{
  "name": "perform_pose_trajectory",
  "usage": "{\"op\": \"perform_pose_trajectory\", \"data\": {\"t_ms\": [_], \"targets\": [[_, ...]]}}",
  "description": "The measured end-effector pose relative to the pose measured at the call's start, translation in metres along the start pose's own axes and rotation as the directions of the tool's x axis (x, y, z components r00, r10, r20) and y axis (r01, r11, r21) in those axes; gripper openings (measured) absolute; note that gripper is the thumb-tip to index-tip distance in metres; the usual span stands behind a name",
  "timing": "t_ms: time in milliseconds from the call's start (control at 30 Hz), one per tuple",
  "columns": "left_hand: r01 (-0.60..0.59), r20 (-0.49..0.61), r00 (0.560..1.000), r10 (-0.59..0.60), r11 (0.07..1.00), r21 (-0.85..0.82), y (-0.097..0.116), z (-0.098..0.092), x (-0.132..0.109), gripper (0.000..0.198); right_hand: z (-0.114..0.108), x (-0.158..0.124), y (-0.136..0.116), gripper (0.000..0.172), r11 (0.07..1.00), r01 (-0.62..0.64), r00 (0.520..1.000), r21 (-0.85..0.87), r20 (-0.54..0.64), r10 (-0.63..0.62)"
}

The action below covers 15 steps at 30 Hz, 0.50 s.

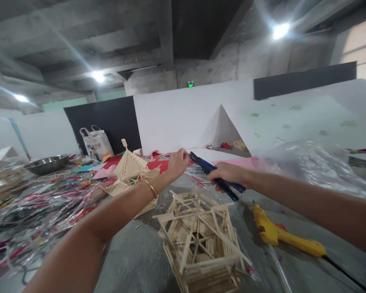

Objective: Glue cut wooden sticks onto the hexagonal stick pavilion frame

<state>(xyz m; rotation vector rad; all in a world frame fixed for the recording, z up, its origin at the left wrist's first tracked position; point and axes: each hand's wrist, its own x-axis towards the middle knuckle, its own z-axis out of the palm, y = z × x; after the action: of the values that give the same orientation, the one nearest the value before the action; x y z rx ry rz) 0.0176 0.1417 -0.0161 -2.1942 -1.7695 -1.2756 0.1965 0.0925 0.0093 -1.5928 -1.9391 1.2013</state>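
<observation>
My right hand is wrapped round a pair of blue-handled pliers, whose jaws point left and up. Close by the jaw tips, my left hand is closed; whatever its fingers hold, if anything, is too small to make out. A gold bangle circles the left wrist. Below both hands stands an open six-sided frame of thin wooden sticks, with stick spokes across its top. Partly hidden behind my left forearm is a second stick model with a pointed roof.
A yellow hot glue gun lies at right, its cord running toward the lower corner. Clear plastic sheeting is behind it. At left are plastic-wrapped craft materials, a metal bowl and a white bag. White panels stand behind.
</observation>
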Motion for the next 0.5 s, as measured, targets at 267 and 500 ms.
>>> {"op": "perform_pose_trajectory", "data": {"t_ms": [267,500], "targets": [[-0.012,0.014,1.000,0.010,0.988,0.153,-0.014,0.005,0.005,0.022,-0.003,0.016,-0.007,0.016,0.996,0.033,0.999,-0.079,0.034,-0.030],[0.048,0.211,0.973,-0.096,0.974,0.221,-0.029,0.008,0.008,0.027,-0.014,0.066,0.010,0.011,0.982,0.053,0.987,-0.184,0.156,-0.024]]}}
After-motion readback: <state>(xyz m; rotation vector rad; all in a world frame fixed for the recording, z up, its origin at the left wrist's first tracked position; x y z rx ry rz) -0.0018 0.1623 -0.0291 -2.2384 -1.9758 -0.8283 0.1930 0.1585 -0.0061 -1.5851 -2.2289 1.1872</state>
